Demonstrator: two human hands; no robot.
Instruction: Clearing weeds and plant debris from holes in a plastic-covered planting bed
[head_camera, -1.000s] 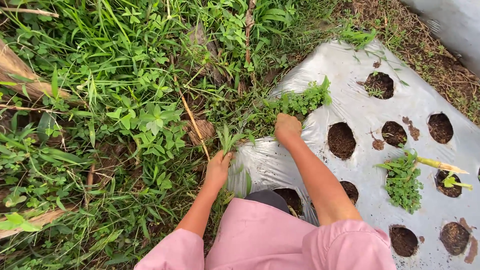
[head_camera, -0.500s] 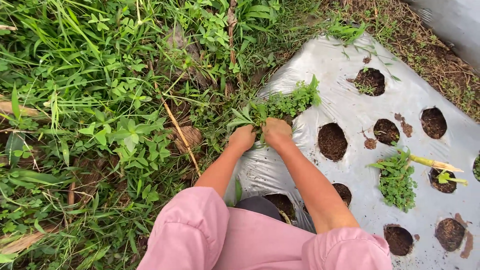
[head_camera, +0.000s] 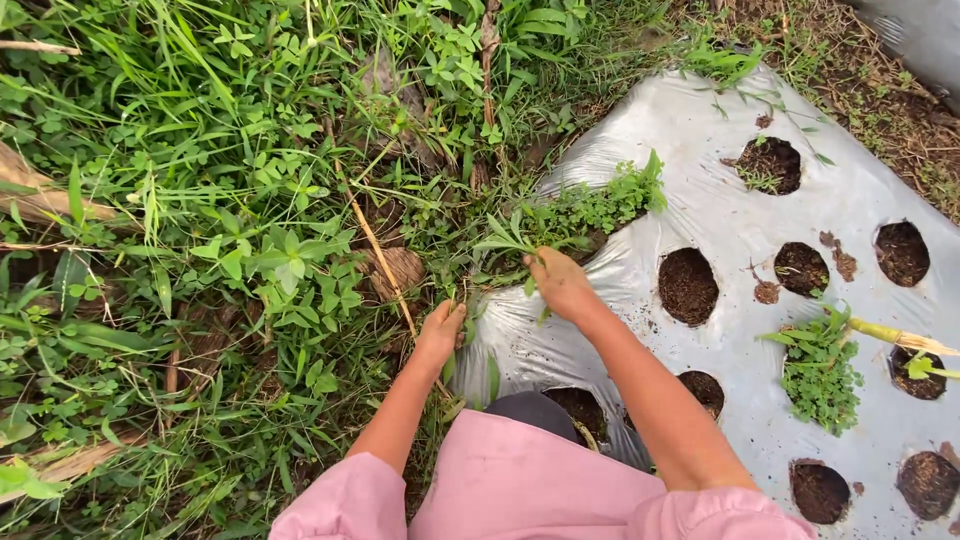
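Right hand (head_camera: 560, 283) grip clamped on weeds (head_camera: 585, 215) at left edge of silver mulch sheet (head_camera: 720, 150) | left hand (head_camera: 440, 335) grip closed in grass, contents unclear | risk: your hard pull tears sheet, snaps stems.

You kneel on weedy ground (head_camera: 230, 250) beside a bed covered in silver plastic mulch sheet (head_camera: 740, 230). Round planting holes (head_camera: 688, 286) in the sheet show dark soil. A pile of pulled weeds (head_camera: 822, 372) lies on it at right, small soil clods (head_camera: 768, 292) between holes, and leafy weeds (head_camera: 590, 210) overlap its left edge
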